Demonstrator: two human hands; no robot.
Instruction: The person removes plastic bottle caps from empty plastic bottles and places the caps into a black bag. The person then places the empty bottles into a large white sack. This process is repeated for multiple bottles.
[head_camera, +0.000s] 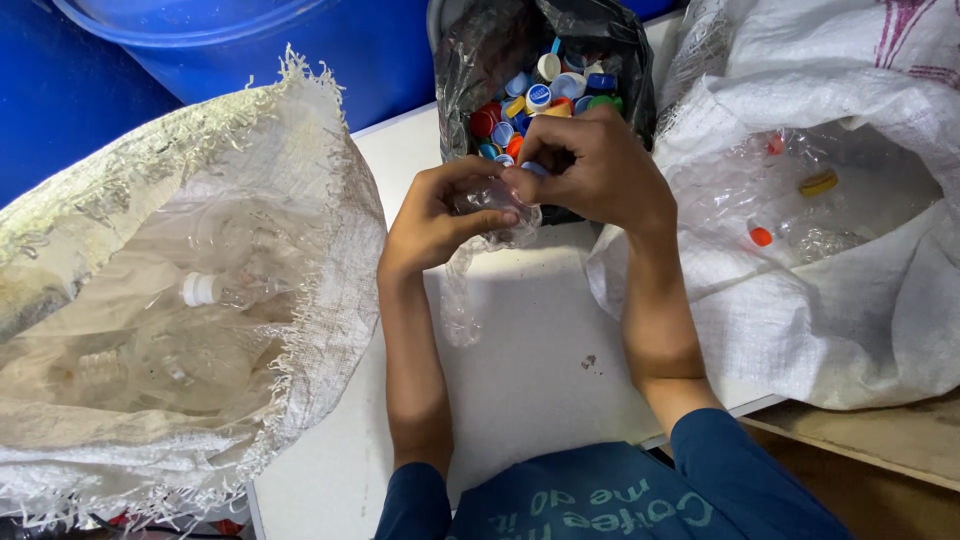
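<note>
Bottle (462, 290), clear and crushed, hangs over the middle of the white counter (530, 370), its neck end up between the person's two hands and its body drooping toward the near edge. The left hand (435, 215) grasps the bottle's upper part, fingers curled round the crumpled plastic and thumb laid across it. The right hand (590, 170) is clenched at the bottle's top, fingertips pinched together just where the neck would be; whether a cap sits under them cannot be told. The two hands touch each other there.

Just beyond the hands, at the far side of the counter, stands a black bag (610, 40), open, filled with loose caps (530, 100) in blue, red, white, orange and green. The right hand hovers at the near rim of that bag.

On the left lies a wide woven sack (320, 200) with a frayed mouth, holding clear bottles, one with a white cap (200, 289). On the right a white sack (830, 330) lies open, with more clear bottles inside, some with orange caps and one with a yellow cap (818, 183). A blue drum (300, 40) stands at the far left behind the woven sack.

Both forearms are bare, with dark blue sleeves (730, 460) at the near edge.
</note>
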